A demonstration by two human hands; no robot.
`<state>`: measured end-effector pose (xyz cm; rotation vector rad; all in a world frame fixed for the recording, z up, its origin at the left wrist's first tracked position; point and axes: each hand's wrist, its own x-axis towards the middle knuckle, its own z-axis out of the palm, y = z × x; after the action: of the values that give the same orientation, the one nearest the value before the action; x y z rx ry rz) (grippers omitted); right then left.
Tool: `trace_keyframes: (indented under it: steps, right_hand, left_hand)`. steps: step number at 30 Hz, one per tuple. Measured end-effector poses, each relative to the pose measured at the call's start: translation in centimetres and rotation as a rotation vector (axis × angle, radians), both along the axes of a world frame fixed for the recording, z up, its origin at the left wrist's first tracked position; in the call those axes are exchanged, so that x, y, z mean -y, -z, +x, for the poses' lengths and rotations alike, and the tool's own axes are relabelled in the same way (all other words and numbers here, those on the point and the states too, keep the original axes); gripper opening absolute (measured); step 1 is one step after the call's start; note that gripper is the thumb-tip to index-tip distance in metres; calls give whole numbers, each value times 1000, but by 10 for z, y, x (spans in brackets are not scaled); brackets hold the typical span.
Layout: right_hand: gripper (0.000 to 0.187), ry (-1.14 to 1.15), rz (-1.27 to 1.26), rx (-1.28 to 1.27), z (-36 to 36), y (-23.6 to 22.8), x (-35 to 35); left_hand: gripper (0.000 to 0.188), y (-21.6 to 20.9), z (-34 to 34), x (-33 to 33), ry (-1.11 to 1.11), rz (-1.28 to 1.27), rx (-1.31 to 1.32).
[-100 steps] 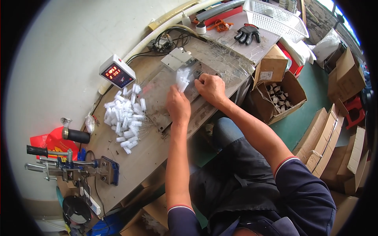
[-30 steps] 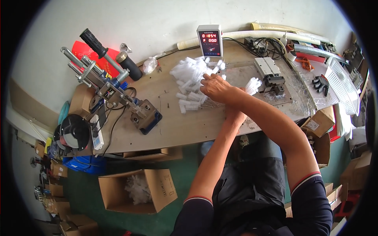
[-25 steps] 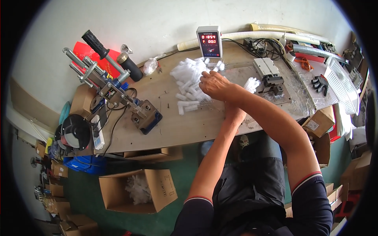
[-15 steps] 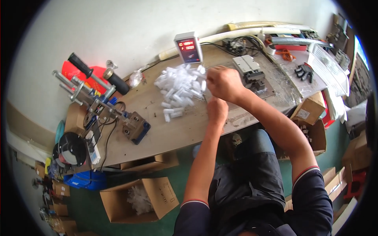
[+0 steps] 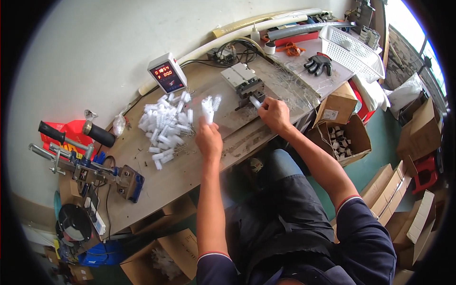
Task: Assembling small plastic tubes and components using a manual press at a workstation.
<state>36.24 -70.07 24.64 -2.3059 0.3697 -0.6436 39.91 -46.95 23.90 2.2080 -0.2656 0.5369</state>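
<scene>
My left hand [image 5: 209, 141] is closed around a small bunch of white ribbed plastic tubes [image 5: 208, 110], which stick up beyond the fingers, slightly blurred. Between the fingertips of my right hand [image 5: 276, 115] is a single white plastic tube [image 5: 255, 102]. Its end points at the dark jaw of a small metal clamping fixture [image 5: 243, 81] on the bench; whether it touches the jaw I cannot tell. A loose pile of the same white tubes [image 5: 165, 124] lies on the bench to the left of my left hand.
Behind the pile stands a counter box with a lit red display [image 5: 167, 73]. A lever press [image 5: 85, 166] occupies the bench's left end. At right are a black glove [image 5: 318, 65], a white basket [image 5: 354, 52] and a carton of small white parts [image 5: 341, 142]. Another carton [image 5: 166, 259] sits below.
My hands, close together before, are now apart: the left by the pile with its bunch, the right at the fixture with one tube. The whole view has turned and shifted. The display reads differently.
</scene>
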Motion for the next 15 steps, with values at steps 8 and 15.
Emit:
trace_keyframes:
  steps: [8,15]
  right_hand:
    - [20,96,-21,-7,9,0,-12]
    - [20,136,-13,10,12,3,-15]
  left_hand:
    - [7,-1,0,0,-6,29,-18]
    - [11,3,3,-1,-15,-36,19]
